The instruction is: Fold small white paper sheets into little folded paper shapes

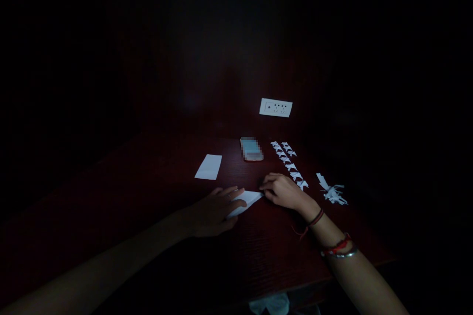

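Observation:
On the dark red table a white folded sheet of paper (pixel 248 199) lies between my hands, with its pointed end toward the right. My left hand (pixel 218 209) rests on the paper's left part, fingers stretched out and spread, a ring on one of them. The fingers of my right hand (pixel 283 191) are bent and closed at the paper's pointed tip; the exact grip is partly hidden. Beyond my left hand lies a flat white sheet (pixel 209 167).
A phone (pixel 252 149) with a blurred screen lies toward the back. Several small folded paper pieces (pixel 291 167) form two rows on the right, beside a pile of paper strips (pixel 334 194). A socket panel (pixel 275 107) is on the wall. The table's front edge (pixel 295 285) shows below.

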The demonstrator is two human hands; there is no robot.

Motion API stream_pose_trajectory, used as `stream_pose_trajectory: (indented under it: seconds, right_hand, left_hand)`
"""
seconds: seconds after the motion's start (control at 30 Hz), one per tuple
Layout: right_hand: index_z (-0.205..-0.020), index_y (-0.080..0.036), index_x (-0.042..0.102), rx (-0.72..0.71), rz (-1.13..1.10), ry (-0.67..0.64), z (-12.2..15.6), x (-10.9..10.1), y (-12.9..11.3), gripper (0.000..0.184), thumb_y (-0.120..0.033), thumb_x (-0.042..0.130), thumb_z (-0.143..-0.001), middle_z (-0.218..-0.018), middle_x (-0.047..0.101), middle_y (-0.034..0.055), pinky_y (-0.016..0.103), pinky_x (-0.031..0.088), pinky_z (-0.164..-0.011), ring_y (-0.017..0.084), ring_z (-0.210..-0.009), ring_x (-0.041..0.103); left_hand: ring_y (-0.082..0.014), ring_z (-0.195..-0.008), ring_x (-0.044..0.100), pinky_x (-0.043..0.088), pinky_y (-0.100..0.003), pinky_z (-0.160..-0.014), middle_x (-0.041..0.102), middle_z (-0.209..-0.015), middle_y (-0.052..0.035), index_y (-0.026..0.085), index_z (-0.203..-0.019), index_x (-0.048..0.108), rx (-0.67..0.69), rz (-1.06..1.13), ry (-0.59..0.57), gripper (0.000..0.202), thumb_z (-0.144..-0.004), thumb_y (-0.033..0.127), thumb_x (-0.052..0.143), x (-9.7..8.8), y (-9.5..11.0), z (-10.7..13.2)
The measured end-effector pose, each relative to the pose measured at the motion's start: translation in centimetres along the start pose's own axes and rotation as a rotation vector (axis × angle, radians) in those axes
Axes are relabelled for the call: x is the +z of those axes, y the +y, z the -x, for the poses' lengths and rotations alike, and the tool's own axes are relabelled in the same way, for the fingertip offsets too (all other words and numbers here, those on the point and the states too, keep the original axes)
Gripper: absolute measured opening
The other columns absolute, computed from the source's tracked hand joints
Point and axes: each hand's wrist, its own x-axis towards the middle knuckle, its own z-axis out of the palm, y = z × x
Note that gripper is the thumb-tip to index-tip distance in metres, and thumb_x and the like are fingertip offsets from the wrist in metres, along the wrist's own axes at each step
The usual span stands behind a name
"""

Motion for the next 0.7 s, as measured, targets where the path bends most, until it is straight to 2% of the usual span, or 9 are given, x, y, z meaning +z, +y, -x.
stream_pose_trajectory:
  seconds: [0.07, 0.2, 0.37, 0.5, 0.57, 0.7]
  right_hand:
    - [-0.1, -0.017, 0.056, -0.045, -0.061, 0.046, -0.3, 0.3, -0.5, 0.027, -0.017, 0.043, -0.076, -0.09, 0.054, 0.0056, 0.028, 0.035, -0.079, 0.014, -0.085, 0.048]
    - [-0.098, -0.018, 0.056, -0.145, -0.147, 0.001, -0.6, 1.0, -1.0, 0.025, -0.016, 0.042, -0.078, -0.091, 0.053, 0.005, 0.024, 0.037, -0.078, 0.013, -0.086, 0.049]
    - [-0.095, -0.016, 0.057, -0.113, -0.171, -0.003, -0.4, 1.4, -1.0, 0.023, -0.016, 0.041, -0.078, -0.092, 0.053, 0.0059, 0.023, 0.039, -0.076, 0.013, -0.086, 0.05]
    - [-0.092, -0.015, 0.058, -0.096, -0.177, -0.011, -0.5, 1.3, -1.1, 0.022, -0.017, 0.042, -0.078, -0.091, 0.053, 0.0059, 0.022, 0.039, -0.075, 0.012, -0.083, 0.051]
    - [-0.093, -0.014, 0.058, -0.088, -0.185, -0.005, -0.5, 1.3, -1.1, 0.022, -0.017, 0.042, -0.078, -0.091, 0.054, 0.0058, 0.022, 0.04, -0.075, 0.012, -0.083, 0.051]
    - [-0.095, -0.014, 0.056, -0.106, -0.207, 0.033, -0.7, 1.5, -1.4, 0.023, -0.015, 0.043, -0.077, -0.098, 0.053, 0.0068, 0.024, 0.038, -0.08, 0.013, -0.089, 0.05]
  left_hand:
    - [-0.0278, -0.118, 0.018, 0.023, -0.043, -0.09, 0.021, -0.132, -0.0063, 0.023, -0.119, 0.031, 0.005, -0.015, 0.006, 0.039, -0.081, 0.027, 0.036, 0.2, -0.1, 0.1]
    - [-0.0262, -0.119, 0.014, 0.019, -0.042, -0.091, 0.019, -0.133, -0.0039, 0.025, -0.124, 0.025, 0.009, -0.065, 0.028, 0.042, -0.082, 0.026, 0.033, 0.5, -0.5, 0.0]
    - [-0.0251, -0.114, 0.025, 0.018, -0.043, -0.089, 0.03, -0.128, -0.0005, 0.031, -0.118, 0.035, -0.053, -0.117, 0.041, 0.034, -0.085, 0.035, 0.029, 0.2, -1.3, 0.0]
    - [-0.0253, -0.109, 0.03, 0.018, -0.044, -0.088, 0.041, -0.12, -0.0006, 0.032, -0.115, 0.04, -0.126, -0.168, 0.102, 0.033, -0.084, 0.038, 0.029, -0.3, -1.3, 0.6]
    - [-0.0247, -0.105, 0.036, 0.023, -0.042, -0.085, 0.046, -0.114, -0.0031, 0.029, -0.117, 0.039, -0.218, -0.17, 0.142, 0.035, -0.084, 0.038, 0.028, -0.5, -1.1, 0.7]
    - [-0.0243, -0.094, 0.047, 0.034, -0.037, -0.077, 0.051, -0.104, -0.009, 0.019, -0.119, 0.035, -0.534, -0.036, 0.229, 0.048, -0.081, 0.047, 0.029, -0.3, -1.3, 0.3]
